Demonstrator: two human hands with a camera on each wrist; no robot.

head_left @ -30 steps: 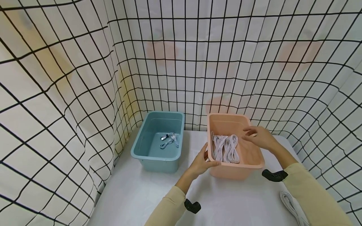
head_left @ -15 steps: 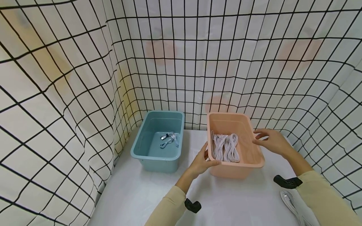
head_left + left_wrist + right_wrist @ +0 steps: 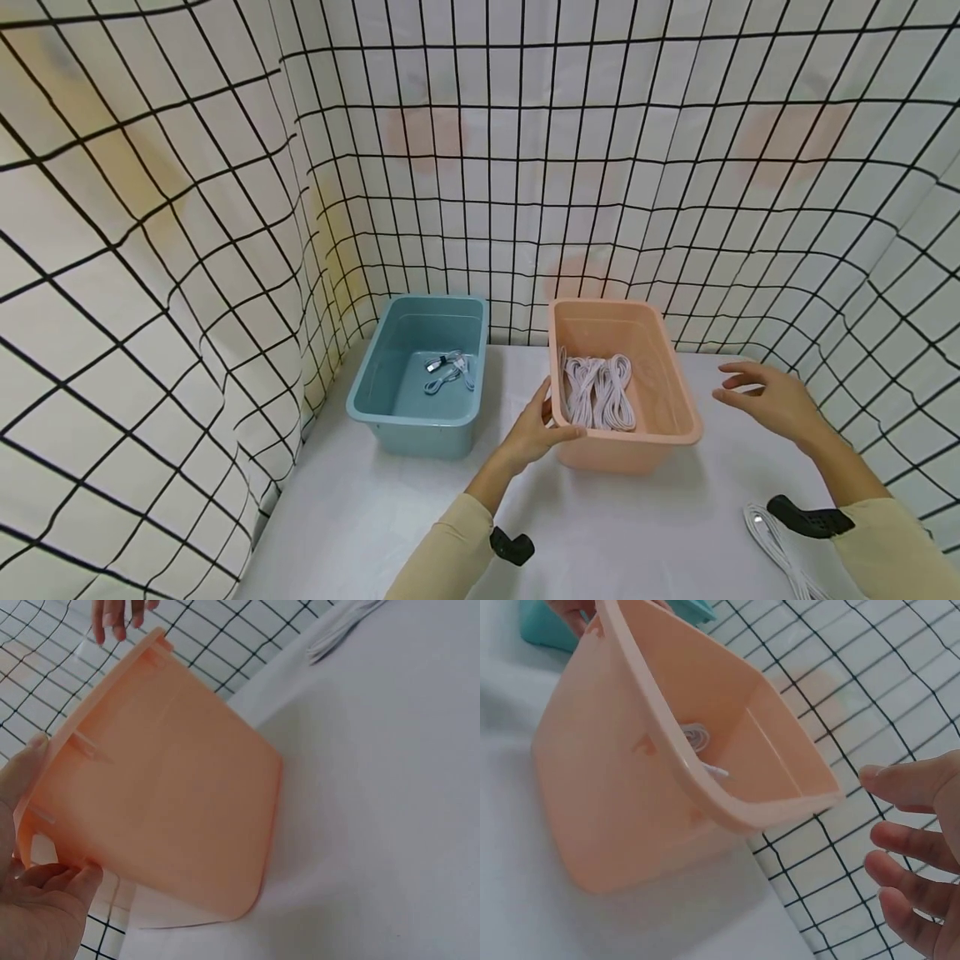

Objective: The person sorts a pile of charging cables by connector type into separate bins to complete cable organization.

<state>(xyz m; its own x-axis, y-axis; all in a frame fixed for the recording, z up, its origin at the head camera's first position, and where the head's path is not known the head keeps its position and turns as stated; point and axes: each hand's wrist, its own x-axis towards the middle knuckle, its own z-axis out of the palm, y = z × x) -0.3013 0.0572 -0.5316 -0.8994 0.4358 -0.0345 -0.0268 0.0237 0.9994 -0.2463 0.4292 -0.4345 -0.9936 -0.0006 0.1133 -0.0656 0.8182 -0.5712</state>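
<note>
My left hand (image 3: 528, 429) grips the near left corner of a peach plastic bin (image 3: 626, 454), thumb over the rim and fingers at its outer side. Inside, along the bin's left side, lie several white coiled cables (image 3: 598, 396). To the right of the bin, apart from it, hovers my right hand (image 3: 776, 404), its fingers loosely bent around nothing. The right wrist view shows that same hand (image 3: 922, 847) beside the bin's rim. Another bundled white cable (image 3: 776, 546) lies on the table at the right, partly cut off by the frame's edge.
A teal bin (image 3: 420, 418) stands left of the peach one, with small light-coloured cables (image 3: 450, 372) on its floor. Black netting (image 3: 517, 175) over white sheeting encloses the back and both sides of the white table (image 3: 600, 533).
My right hand has moved from above the inside of the peach bin out past its right rim, farther right. The left hand keeps its place on the corner.
</note>
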